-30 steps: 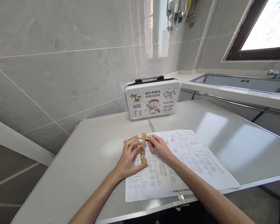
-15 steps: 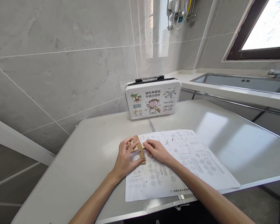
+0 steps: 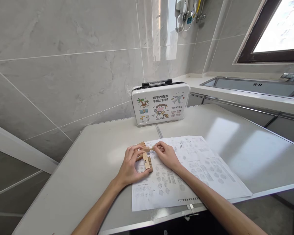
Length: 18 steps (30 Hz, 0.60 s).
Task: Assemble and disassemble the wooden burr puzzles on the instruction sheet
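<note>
My left hand (image 3: pixel 128 164) curls around several notched wooden puzzle pieces (image 3: pixel 146 161), its thumb at their near end and its fingers over the top. A pale notched piece lies over a darker one; the fingers hide part of the group. To the right, my right hand (image 3: pixel 168 157) pinches the end of a narrow wooden puzzle piece (image 3: pixel 151 148), whose other end meets the pieces at my left fingers. I cannot tell how far the pieces interlock. Beneath both hands lies a printed paper sheet (image 3: pixel 191 182) with small diagrams.
A white case (image 3: pixel 147 94) with cartoon prints and a black handle stands upright at the back of the light folding table (image 3: pixel 107 140). Grey tiled wall (image 3: pixel 75 81) rises behind it. At the right is a counter with a sink (image 3: pixel 247 85).
My right hand has shifted slightly up and right with the narrow piece, which now shows between the hands. The wooden pieces in my left hand have turned, showing a pale notched face.
</note>
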Each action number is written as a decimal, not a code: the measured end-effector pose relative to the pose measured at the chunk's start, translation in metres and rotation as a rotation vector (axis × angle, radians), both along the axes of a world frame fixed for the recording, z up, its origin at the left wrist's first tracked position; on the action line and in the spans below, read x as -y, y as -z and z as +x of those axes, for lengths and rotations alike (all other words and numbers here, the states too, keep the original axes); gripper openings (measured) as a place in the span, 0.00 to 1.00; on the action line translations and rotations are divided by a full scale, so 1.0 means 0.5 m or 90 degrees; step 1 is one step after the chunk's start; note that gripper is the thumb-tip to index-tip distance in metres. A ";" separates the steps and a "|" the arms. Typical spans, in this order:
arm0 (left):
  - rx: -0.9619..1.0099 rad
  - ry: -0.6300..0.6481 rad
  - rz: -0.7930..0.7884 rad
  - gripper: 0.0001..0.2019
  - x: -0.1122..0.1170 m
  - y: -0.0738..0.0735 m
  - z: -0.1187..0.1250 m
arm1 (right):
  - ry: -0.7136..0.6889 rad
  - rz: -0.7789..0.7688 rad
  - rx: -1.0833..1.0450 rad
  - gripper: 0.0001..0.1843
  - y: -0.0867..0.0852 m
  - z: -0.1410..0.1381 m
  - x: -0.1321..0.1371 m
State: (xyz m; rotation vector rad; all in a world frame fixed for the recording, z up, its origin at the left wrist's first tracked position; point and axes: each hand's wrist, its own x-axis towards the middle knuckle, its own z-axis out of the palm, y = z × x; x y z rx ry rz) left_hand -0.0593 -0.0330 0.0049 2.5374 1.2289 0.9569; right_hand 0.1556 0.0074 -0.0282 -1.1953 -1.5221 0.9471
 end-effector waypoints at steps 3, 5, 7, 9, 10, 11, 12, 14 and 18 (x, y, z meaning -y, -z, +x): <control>-0.046 0.032 -0.006 0.29 -0.005 -0.008 -0.015 | 0.041 -0.004 0.003 0.12 0.002 0.001 -0.003; -0.073 0.052 -0.010 0.28 -0.007 -0.009 -0.022 | 0.054 -0.007 0.007 0.10 0.002 0.001 -0.004; -0.089 0.064 -0.009 0.28 -0.008 -0.006 -0.024 | 0.054 0.000 0.014 0.08 0.003 0.001 -0.003; -0.097 0.068 -0.006 0.28 -0.009 -0.001 -0.021 | 0.044 0.021 0.028 0.05 0.004 0.001 -0.002; -0.099 0.068 -0.006 0.28 -0.009 0.001 -0.019 | 0.037 0.034 0.039 0.04 0.004 0.000 0.000; -0.100 0.068 -0.006 0.28 -0.009 0.004 -0.017 | 0.029 0.049 0.052 0.02 0.004 -0.001 0.002; -0.100 0.066 -0.006 0.27 -0.009 0.006 -0.015 | 0.023 0.062 0.067 0.01 0.003 -0.002 0.004; -0.101 0.063 -0.006 0.27 -0.009 0.008 -0.013 | 0.010 0.083 0.097 0.01 0.000 -0.004 0.008; -0.106 0.053 -0.004 0.27 -0.008 0.010 -0.011 | -0.022 0.096 0.127 0.01 -0.006 -0.005 0.015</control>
